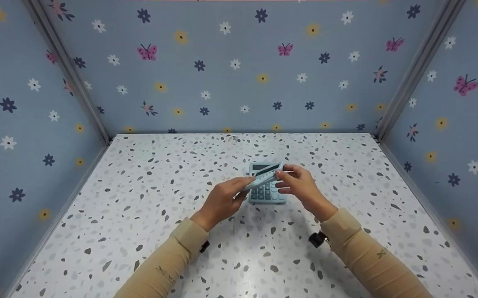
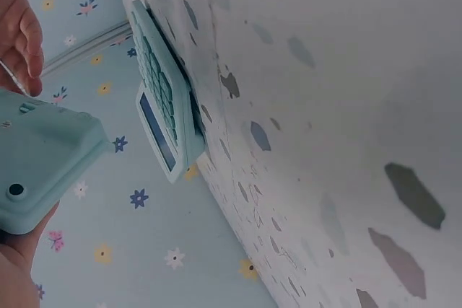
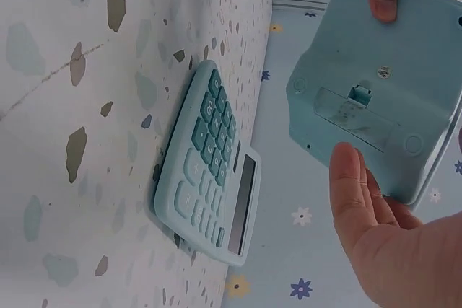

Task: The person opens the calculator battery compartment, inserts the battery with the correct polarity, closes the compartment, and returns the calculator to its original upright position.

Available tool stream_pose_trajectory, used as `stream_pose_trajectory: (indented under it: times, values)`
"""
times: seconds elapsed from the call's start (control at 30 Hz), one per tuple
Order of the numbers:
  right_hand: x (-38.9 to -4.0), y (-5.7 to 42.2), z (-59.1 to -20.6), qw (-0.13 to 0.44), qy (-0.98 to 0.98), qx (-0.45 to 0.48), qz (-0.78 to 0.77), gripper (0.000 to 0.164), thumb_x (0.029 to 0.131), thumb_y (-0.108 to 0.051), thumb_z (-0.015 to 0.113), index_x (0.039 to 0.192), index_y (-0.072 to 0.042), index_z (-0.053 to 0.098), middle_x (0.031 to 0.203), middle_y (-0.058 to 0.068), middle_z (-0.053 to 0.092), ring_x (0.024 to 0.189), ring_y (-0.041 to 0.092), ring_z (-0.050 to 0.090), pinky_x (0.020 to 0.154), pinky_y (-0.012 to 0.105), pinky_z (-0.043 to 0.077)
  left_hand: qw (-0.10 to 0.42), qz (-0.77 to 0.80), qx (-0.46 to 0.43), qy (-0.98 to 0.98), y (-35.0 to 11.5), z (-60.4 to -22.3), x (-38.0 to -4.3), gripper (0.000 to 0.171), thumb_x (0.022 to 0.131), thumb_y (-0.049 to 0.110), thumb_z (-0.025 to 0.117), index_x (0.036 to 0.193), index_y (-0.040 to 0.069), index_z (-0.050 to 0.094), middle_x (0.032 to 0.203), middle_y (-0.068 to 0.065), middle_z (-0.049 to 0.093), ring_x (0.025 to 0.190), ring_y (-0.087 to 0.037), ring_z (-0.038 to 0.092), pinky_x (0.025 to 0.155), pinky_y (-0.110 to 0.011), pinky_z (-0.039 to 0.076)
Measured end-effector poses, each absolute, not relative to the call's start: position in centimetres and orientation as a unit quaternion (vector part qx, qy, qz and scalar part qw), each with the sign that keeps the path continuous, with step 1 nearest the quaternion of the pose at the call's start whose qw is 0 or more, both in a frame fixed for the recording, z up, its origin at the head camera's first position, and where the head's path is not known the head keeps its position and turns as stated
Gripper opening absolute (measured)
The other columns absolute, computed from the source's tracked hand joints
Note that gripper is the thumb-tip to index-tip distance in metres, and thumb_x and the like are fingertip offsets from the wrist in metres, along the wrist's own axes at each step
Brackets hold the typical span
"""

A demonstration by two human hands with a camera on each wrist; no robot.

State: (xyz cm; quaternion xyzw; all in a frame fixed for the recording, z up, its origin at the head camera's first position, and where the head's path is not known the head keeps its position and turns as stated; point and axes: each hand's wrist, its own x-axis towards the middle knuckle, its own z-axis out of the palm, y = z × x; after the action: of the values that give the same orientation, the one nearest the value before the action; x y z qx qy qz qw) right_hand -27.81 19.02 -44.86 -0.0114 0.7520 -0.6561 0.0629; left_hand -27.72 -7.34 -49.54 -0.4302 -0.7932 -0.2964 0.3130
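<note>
Both hands hold a light blue calculator raised and tilted above the table. Its display edge is up in the head view, and its back, with a rectangular battery compartment, faces the right wrist camera. My left hand grips its left end, one finger lying on the back in the right wrist view. At the other end, my right hand pinches the edge, thumb in front and fingers behind. Beneath it a second light blue calculator, with darker teal number keys, lies face up on the table. The held one partly hides it in the head view.
The white speckled table is enclosed at the back and sides by blue walls printed with flowers and butterflies. Metal posts stand at the back corners. Dark wrist devices show under the sleeves.
</note>
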Motion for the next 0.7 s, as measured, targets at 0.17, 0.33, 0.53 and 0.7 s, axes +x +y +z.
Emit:
stream_pose_trajectory:
  times: [0.17, 0.33, 0.53, 0.7]
  values:
    - [-27.90, 18.94, -45.08, 0.071, 0.728, 0.010, -0.682, 0.056, 0.112, -0.028, 0.061, 0.154, 0.007, 0.048, 0.123, 0.019, 0.072, 0.102, 0.029, 0.080, 0.088, 0.036, 0.069, 0.341, -0.244, -0.445, -0.791, -7.38, -49.85, -27.80, 0.045, 0.094, -0.005, 0.079, 0.137, 0.007, 0.073, 0.124, -0.012, 0.079, 0.109, -0.027, 0.079, 0.092, -0.035, 0.068]
    - [-27.98, 18.82, -45.03, 0.075, 0.712, 0.027, -0.697, 0.045, 0.114, -0.024, 0.057, 0.145, 0.008, 0.053, 0.105, 0.009, 0.073, 0.087, 0.019, 0.079, 0.082, 0.032, 0.069, 0.375, -0.187, -0.471, -0.776, -7.49, -49.86, -27.94, 0.044, 0.095, -0.004, 0.079, 0.137, 0.008, 0.073, 0.123, -0.013, 0.078, 0.110, -0.026, 0.079, 0.093, -0.034, 0.067]
    - [-28.17, 18.71, -44.90, 0.086, 0.711, 0.058, -0.696, 0.040, 0.114, -0.023, 0.055, 0.143, 0.004, 0.058, 0.108, 0.009, 0.075, 0.085, 0.015, 0.077, 0.078, 0.028, 0.068, 0.404, -0.114, -0.499, -0.758, -7.66, -49.73, -28.09, 0.042, 0.095, 0.003, 0.081, 0.136, 0.011, 0.073, 0.121, -0.014, 0.078, 0.110, -0.029, 0.079, 0.095, -0.036, 0.067]
    - [-28.47, 18.69, -45.23, 0.089, 0.702, 0.066, -0.704, 0.031, 0.114, -0.020, 0.055, 0.132, 0.005, 0.060, 0.102, 0.008, 0.075, 0.081, 0.014, 0.076, 0.074, 0.026, 0.067, 0.429, -0.060, -0.506, -0.746, -7.78, -49.77, -28.19, 0.037, 0.097, 0.012, 0.081, 0.133, 0.015, 0.074, 0.121, -0.013, 0.080, 0.110, -0.031, 0.079, 0.095, -0.038, 0.067]
